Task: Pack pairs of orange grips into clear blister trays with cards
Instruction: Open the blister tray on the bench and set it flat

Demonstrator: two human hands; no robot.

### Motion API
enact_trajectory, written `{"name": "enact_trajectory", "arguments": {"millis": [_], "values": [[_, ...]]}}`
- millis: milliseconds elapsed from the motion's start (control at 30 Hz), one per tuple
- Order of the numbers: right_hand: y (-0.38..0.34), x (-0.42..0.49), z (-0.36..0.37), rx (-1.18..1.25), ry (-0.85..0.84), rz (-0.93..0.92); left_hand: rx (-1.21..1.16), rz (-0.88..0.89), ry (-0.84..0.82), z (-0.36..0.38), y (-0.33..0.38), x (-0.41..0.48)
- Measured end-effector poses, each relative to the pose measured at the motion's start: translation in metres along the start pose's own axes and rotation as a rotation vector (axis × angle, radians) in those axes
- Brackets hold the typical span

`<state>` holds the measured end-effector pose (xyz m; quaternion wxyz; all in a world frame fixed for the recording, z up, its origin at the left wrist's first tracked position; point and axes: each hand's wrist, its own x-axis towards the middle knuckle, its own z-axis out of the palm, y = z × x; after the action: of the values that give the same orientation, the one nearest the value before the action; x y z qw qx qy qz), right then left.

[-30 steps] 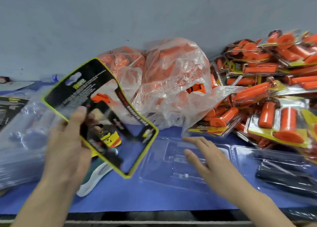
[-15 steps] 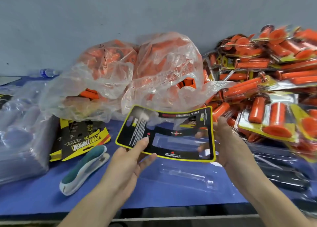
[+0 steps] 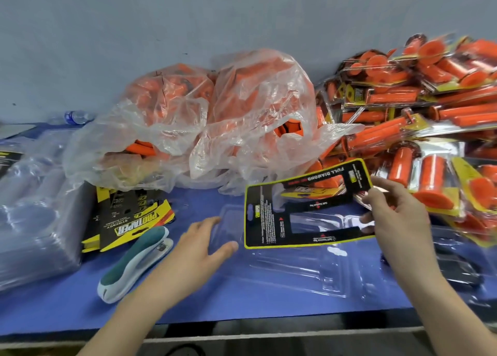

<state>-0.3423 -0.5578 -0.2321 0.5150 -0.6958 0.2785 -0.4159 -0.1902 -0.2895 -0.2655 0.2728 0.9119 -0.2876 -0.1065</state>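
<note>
The tray [image 3: 295, 272] at bottom centre is clear, glossy thin plastic, tons of glare. The card [image 3: 269, 221] looks like coated paperboard, slight sheen. The bags [image 3: 255, 108] mid-frame are crinkly thin film. The orange grips [image 3: 433, 178] on the right look matt, rubbery.

The stapler [image 3: 134, 264] lies left of the blister tray [image 3: 295, 272], bags [image 3: 215, 119] behind it, finished packs [image 3: 430, 113] right.

Teal-and-white stapler [image 3: 134, 264] on the blue tabletop [image 3: 242, 299] — water bottle [image 3: 76, 116] behind.
</note>
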Motion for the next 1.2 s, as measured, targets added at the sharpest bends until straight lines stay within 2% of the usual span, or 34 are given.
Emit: {"name": "enact_trajectory", "arguments": {"millis": [67, 167, 433, 567, 700, 767, 900, 1000, 1200], "values": [[0.003, 0.001, -0.002, -0.027, 0.015, 0.015, 0.032, -0.122, 0.034, 0.007, 0.0, 0.007], [0.004, 0.002, -0.004, -0.04, 0.049, 0.028, -0.002, -0.189, 0.014, 0.015, 0.003, 0.016], [0.001, 0.003, -0.007, -0.07, 0.065, 0.03, 0.0, -0.253, -0.017, 0.018, 0.009, 0.022], [0.005, 0.002, -0.001, -0.069, 0.062, 0.057, -0.095, -0.193, 0.02, 0.014, 0.018, 0.025], [0.013, 0.001, 0.011, 0.029, 0.082, 0.156, -0.169, -0.198, -0.034, 0.018, 0.023, 0.032], [0.013, 0.006, 0.012, 0.181, 0.173, 0.241, -0.227, -0.204, -0.073, 0.021, 0.025, 0.036], [0.009, 0.017, -0.005, 0.498, 0.418, 0.336, -0.377, -0.225, -0.05, 0.022, 0.028, 0.039], [0.01, 0.018, -0.013, 0.544, 0.479, 0.366, -0.34, -0.222, -0.022, 0.021, 0.028, 0.038], [0.008, 0.013, -0.01, 0.491, 0.448, 0.369, -0.278, -0.248, -0.03, 0.023, 0.03, 0.039]]}}
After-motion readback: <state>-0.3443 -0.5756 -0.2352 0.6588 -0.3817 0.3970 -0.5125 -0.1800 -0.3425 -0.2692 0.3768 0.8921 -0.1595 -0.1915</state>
